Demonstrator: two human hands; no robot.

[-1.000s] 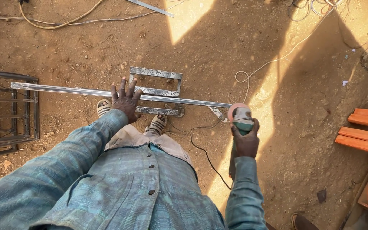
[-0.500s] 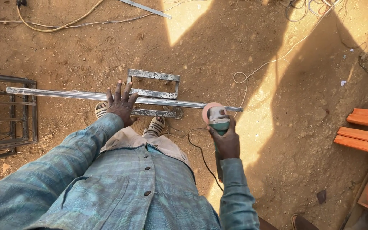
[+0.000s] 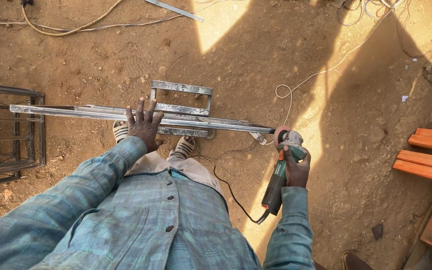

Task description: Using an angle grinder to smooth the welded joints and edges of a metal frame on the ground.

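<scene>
Long-sleeved shirt [image 3: 141,225], woven plaid in faded teal and blue-grey, thin paler lines crossing it. Buttoned front placket with small dark round buttons (three show). Sleeves run full length to both wrists; cuffs plain, no rolling. Under the shirt hem, light beige trousers [image 3: 186,167], dusty-looking. Feet in open sandals [image 3: 183,146] with pale straps, toes exposed. Left hand [image 3: 143,125] and right hand [image 3: 296,170] bare: no gloves, no rings or watch visible.

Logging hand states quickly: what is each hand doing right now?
Left hand: open, fingers spread, pressing on the long metal bar.
Right hand: closed around the angle grinder.
</scene>
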